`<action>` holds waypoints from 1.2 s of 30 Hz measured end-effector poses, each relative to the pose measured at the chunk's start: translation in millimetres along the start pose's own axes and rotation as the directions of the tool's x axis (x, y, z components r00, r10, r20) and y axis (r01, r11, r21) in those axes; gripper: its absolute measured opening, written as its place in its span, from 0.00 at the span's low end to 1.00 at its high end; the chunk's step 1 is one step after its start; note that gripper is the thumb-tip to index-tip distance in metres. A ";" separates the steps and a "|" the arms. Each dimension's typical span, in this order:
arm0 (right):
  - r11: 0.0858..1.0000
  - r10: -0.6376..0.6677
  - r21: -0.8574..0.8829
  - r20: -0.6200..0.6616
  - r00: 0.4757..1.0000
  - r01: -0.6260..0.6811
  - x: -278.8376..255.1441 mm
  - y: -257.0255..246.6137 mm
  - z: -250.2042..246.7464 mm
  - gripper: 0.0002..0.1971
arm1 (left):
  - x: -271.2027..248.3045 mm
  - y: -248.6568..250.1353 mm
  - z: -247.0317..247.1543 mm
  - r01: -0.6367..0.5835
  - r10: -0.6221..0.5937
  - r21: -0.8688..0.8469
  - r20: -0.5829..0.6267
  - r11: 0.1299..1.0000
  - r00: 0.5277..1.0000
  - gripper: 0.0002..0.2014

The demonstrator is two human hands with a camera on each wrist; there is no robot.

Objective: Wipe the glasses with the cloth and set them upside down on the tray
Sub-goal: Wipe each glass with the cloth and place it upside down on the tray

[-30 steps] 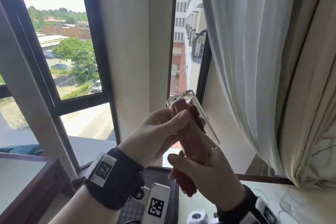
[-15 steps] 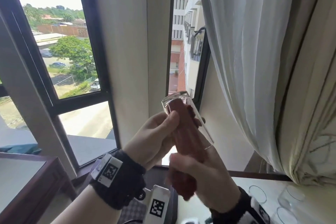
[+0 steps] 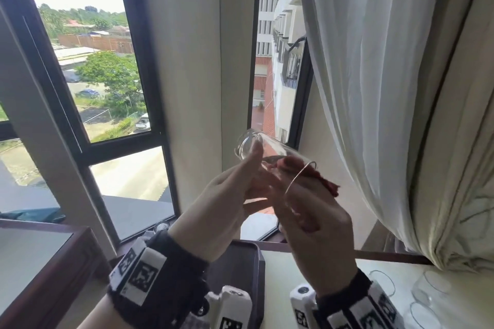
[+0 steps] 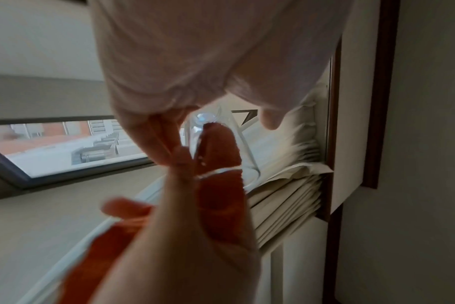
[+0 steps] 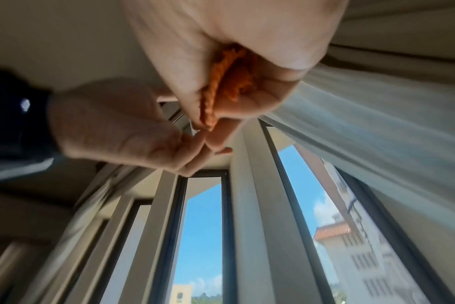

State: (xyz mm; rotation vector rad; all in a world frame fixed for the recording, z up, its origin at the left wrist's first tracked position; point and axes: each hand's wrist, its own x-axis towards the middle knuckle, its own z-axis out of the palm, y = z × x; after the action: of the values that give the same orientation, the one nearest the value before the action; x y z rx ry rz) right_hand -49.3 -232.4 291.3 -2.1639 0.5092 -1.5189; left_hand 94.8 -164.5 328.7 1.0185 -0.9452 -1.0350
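While L hand (image 3: 227, 203) holds glass (image 3: 270, 152), R hand (image 3: 318, 224) grips cloth (image 3: 320, 179).

A clear tumbler glass (image 3: 267, 157) lies tilted in the air with its base up toward the window and its open rim lower right, a red cloth (image 3: 307, 176) stuffed into its mouth, above a dark tray (image 3: 256, 270) beside 3 more glasses (image 3: 427, 299).

Head cam is looking forward at the window (image 3: 112, 67). Wrist cams are sitting close, both sharing the glass (image 3: 267, 157).
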 end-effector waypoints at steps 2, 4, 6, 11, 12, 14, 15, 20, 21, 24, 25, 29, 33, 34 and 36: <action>0.947 -0.177 -0.251 0.112 0.978 0.200 -4.9 3.5 3.0 0.21 | -5.5 6.5 6.7 -0.069 0.072 0.073 -0.035 0.995 0.997 0.30; 0.910 -0.173 -0.345 0.191 0.966 0.231 -7.4 0.6 8.1 0.27 | -8.6 10.8 9.7 -0.162 0.170 0.121 -0.065 0.979 0.983 0.25; 0.911 -0.089 -0.373 0.235 0.968 0.174 -8.7 -6.1 14.4 0.32 | -9.3 11.4 7.4 -0.206 0.217 0.129 -0.072 0.970 0.974 0.21; 0.909 0.282 0.231 0.276 0.919 -0.348 2.4 -39.7 6.9 0.20 | -9.2 6.4 -11.3 -0.193 0.192 -0.019 0.230 0.981 0.954 0.08; 0.745 0.336 0.445 0.394 0.856 -0.497 5.1 -51.5 2.7 0.23 | -10.7 5.8 -15.3 -0.155 0.182 -0.107 0.323 0.982 0.929 0.06; 0.442 0.291 0.648 0.550 0.782 -0.620 3.5 -66.6 0.5 0.24 | -12.9 2.6 -18.8 -0.141 0.198 -0.182 0.352 0.973 0.915 0.08; 0.369 0.279 0.677 0.572 0.771 -0.636 2.5 -67.6 2.2 0.22 | -13.7 2.4 -16.8 -0.159 0.198 -0.152 0.289 0.976 0.937 0.05; 0.986 0.133 -0.143 0.383 0.914 -0.083 0.9 -27.4 14.3 0.28 | -11.0 2.2 -10.1 -0.087 0.124 0.234 -0.148 0.968 0.981 0.17; 0.943 0.067 -0.324 0.406 0.911 0.075 0.5 -20.8 16.5 0.30 | -11.5 4.4 -8.2 -0.063 0.124 0.307 -0.183 0.950 0.975 0.18; 0.974 0.014 -0.217 0.352 0.936 0.067 3.9 -26.5 18.9 0.29 | -16.0 3.5 -9.9 -0.119 0.147 0.265 -0.088 0.957 0.985 0.09; 0.994 0.078 0.051 0.341 0.937 -0.101 5.4 -34.1 17.5 0.30 | -18.3 2.2 -12.7 -0.133 0.138 0.162 -0.017 0.978 0.990 0.06; 0.362 0.142 0.696 0.617 0.774 -0.621 -0.1 -68.2 17.8 0.32 | -18.7 -7.4 -37.5 -0.184 0.200 -0.094 0.218 0.978 0.955 0.36; 0.794 0.208 0.419 0.492 0.845 -0.440 -6.3 -40.7 35.9 0.35 | -19.4 2.4 -46.6 -0.209 0.213 0.131 -0.016 0.969 0.977 0.20; 0.974 0.096 0.153 0.403 0.910 -0.170 -5.2 -30.1 41.6 0.35 | -21.1 6.2 -46.7 -0.158 0.180 0.198 -0.099 0.967 0.979 0.17; 0.950 -0.047 -0.262 0.422 0.906 0.171 -6.8 -18.7 53.4 0.36 | -25.0 8.3 -47.8 -0.049 0.118 0.298 -0.220 0.953 0.968 0.16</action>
State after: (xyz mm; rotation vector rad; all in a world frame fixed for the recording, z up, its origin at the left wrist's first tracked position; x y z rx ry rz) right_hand -0.3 -205.4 280.5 -2.6937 0.4958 -1.0352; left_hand 135.8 -129.2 321.2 1.3025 -0.9512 -0.6957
